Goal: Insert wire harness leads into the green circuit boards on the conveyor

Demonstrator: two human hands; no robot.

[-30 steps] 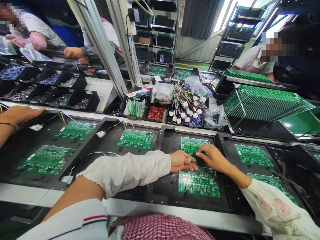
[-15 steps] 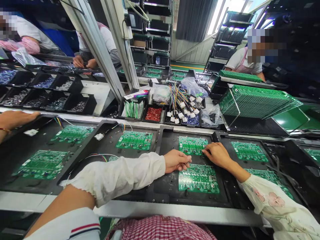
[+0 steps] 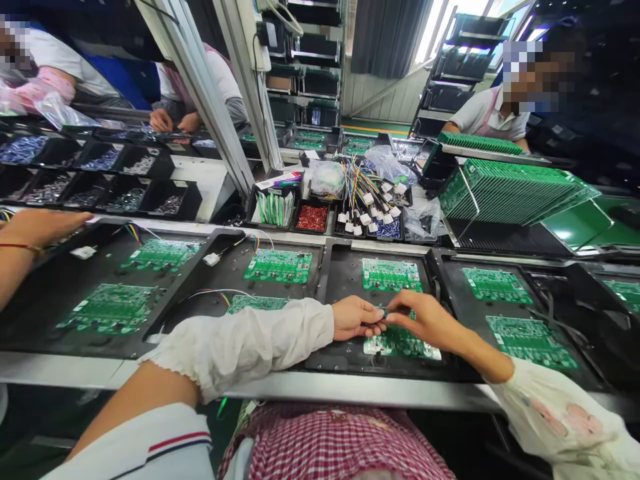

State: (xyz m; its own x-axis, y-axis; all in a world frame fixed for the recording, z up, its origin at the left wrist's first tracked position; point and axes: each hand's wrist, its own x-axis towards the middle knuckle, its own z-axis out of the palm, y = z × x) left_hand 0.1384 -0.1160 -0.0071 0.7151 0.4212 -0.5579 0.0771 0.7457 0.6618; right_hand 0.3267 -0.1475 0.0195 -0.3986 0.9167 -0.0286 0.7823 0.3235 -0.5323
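Above the nearer green circuit board (image 3: 403,345) in the middle black tray (image 3: 345,287), my two hands meet. A small dark part (image 3: 385,313) shows at the fingertips of my left hand (image 3: 356,319), which is closed in a pinch. From the right, my right hand (image 3: 423,319) brings its thumb and fingers to the same spot, pinched, but what they grip is too small to make out. Part of the nearer board is hidden under my right hand. Farther back in that tray lies a second circuit board (image 3: 391,274).
Neighbouring trays hold more boards (image 3: 277,266) and wires with white connectors (image 3: 212,259). Behind are bins of red parts (image 3: 313,217), a wire bundle (image 3: 367,187) and a rack of boards (image 3: 515,197). Another person's hand (image 3: 40,230) rests at the left; co-workers sit across.
My right hand has moved left and nearer, from the far board to my left fingertips. The trays appear slightly shifted as the view moved.
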